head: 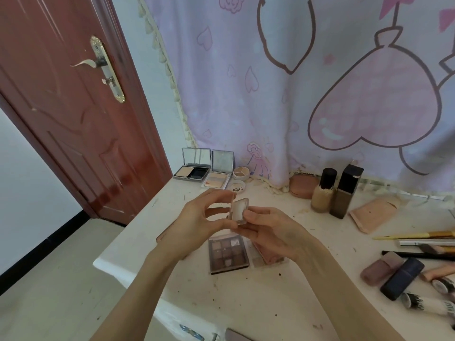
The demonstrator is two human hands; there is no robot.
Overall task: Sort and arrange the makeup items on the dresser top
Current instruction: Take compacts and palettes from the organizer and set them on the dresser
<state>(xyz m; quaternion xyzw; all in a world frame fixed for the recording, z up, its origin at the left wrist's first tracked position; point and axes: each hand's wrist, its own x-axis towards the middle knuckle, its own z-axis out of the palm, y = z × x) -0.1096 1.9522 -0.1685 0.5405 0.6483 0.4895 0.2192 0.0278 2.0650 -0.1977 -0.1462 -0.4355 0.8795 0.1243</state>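
Observation:
A small square clear compact (240,209) is held up over the white dresser top (283,289) between both hands. My left hand (194,223) pinches its open lid side with fingertips and thumb. My right hand (270,230) grips its base from below and the right. Under the hands lie a brown eyeshadow palette (227,254) and a pink palette (267,254), partly hidden by my right hand. At the back left stand two open mirrored compacts (193,166) (219,173), a round concealer pot (241,173) and a round white lid (236,187).
Two foundation bottles (323,190) (346,191) stand at the back beside a round peach compact (301,187) and a pink pouch (371,214). Brushes, pencils (418,242) and several bottles (401,276) lie at the right. A curtain (307,89) hangs behind; a red door (73,107) is left.

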